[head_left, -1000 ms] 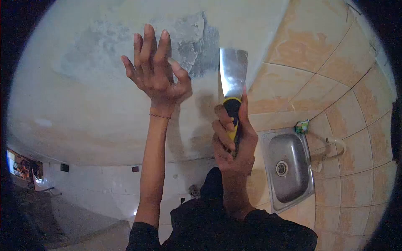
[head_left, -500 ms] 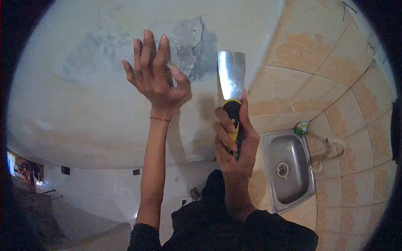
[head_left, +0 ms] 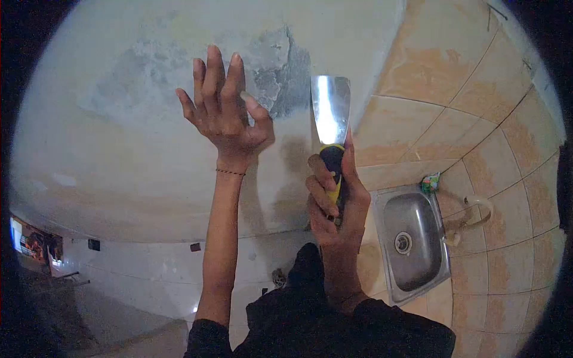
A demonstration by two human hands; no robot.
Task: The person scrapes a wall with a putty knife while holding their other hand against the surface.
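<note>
The scraper (head_left: 330,113) is in the right hand (head_left: 343,209), to the right of the left hand and well apart from it. Its wide, flat metal blade points away from the person, toward the top of the view, and stands nearly straight. The metal is bright and shiny, with a strong white glare down the middle and greyer tones toward the end; the end edge is nearly straight with rounded corners, and the sides narrow toward the handle (head_left: 332,158). The handle is black with yellow parts, one a band where it meets the blade. The right hand is closed around it, with bent fingers over its left side and one digit stretched up along the right, beside the base of the blade. The left hand (head_left: 225,116) is open and holds nothing, its fingers spread and raised in front of the pale wall (head_left: 149,173); whether it touches the wall cannot be told. A thin dark bracelet (head_left: 230,172) circles that wrist. Behind and around the left hand's fingers, the wall has a rough grey patch (head_left: 292,83) with a jagged, flaky part between the two hands. Right of the right hand are a metal sink (head_left: 418,262), a small green packet (head_left: 430,182) at its far corner, and orange-and-cream tiles (head_left: 519,155).
</note>
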